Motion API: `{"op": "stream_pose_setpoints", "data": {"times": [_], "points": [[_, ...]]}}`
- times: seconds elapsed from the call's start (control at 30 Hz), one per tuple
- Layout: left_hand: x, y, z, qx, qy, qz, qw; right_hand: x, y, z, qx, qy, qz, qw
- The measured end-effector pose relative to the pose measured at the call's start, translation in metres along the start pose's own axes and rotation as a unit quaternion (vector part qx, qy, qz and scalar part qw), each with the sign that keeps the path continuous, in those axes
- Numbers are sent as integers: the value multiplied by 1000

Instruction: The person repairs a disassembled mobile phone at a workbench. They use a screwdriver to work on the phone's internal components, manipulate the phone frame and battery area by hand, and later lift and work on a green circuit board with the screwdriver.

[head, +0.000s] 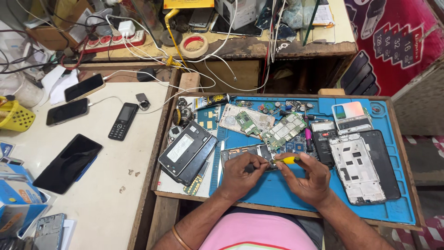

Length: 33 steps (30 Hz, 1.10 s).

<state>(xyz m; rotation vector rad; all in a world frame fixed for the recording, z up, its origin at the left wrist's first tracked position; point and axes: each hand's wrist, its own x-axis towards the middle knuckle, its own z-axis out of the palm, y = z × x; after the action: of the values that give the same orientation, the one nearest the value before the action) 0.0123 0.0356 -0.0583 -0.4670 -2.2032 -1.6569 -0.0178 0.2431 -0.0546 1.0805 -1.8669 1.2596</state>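
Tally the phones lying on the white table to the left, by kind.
Black-screened slab smartphones: 3
Small black keypad phone: 1
Total: 4
A grey opened phone body at the bottom left corner is left out, since it is only partly in view.

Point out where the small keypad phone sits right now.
In the head view, the keypad phone lies on the white table, left of the wooden tray, just right of two dark smartphones and beside a charger cable.
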Motion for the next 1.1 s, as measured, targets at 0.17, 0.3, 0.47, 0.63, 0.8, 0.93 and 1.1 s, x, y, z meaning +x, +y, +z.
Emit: {"op": "stream_pose_setpoints", "data": {"times": [0.17, 0.3, 0.47, 0.63, 0.8, 0.93, 1.1], "points": [[1, 0, 0, 3, 0, 14, 1000, -1, -1, 2, 22, 9, 28, 999], [2, 2, 0, -1, -8, 9, 1000, 3, -1, 0, 31, 20, 55, 998], [4, 5, -2, -6, -13, 11, 1000, 4, -1, 1, 48, 32, 76, 995], [5, 9, -3, -22, -13, -8, 1000, 3, 0, -4, 75, 39, 121, 989], [5, 7, -5, -36, -27, 9, 999, 6, 3, -11, 83, 61, 184, 978], [2, -2, -3, -63, -27, 20, 997, 7, 2, -13, 77, 80, 231, 967], [0, -11, 0, -70, -9, 5, 998, 9, 3, -14, 64, 74, 223, 970]]}}
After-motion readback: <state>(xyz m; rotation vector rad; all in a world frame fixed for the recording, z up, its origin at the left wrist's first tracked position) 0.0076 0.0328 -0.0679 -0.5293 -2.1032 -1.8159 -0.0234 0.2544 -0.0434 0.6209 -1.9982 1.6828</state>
